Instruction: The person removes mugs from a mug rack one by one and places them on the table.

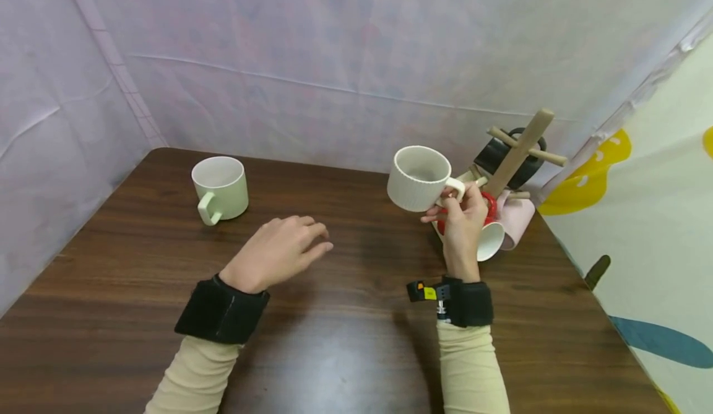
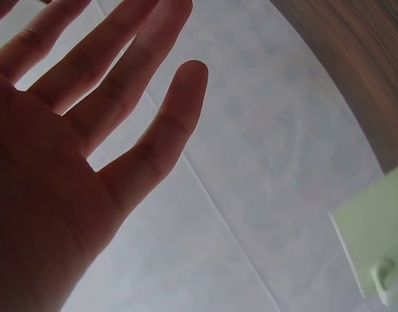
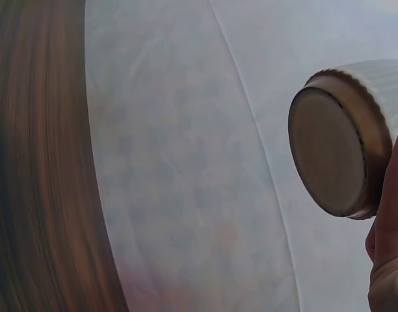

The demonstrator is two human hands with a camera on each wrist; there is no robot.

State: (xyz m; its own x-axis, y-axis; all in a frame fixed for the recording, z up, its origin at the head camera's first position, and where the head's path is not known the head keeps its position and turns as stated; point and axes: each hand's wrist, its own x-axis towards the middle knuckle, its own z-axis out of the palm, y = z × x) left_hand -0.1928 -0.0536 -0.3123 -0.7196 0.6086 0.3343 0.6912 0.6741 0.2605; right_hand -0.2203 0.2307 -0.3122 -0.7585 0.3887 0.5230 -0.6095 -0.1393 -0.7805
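- White ribbed mug: raised clear of the dark wooden table, mouth up, between the left hand and the mug rack.
- Pale green mug, farthest left, upright on the tabletop, handle toward the person.
- Left hand: over the table, holding nothing, fingers loosely bent and slightly apart.
- Ribbed mug's body: squat and matt-looking, fine vertical flutes running round it; the right wrist view shows its underside shadowed brown. Probably ceramic, so stiff, moderately heavy and apt to chip if knocked; the flutes should give some grip if a second hand steadies it.
- Its handle: a plain loop on the right, likely the best hold, though the weight hangs to one side and may twist a light grasp.
- Right hand: thumb and fingers pinching that handle.
- Wooden mug rack, just beside and partly behind this hand, with a black mug and a pink mug.
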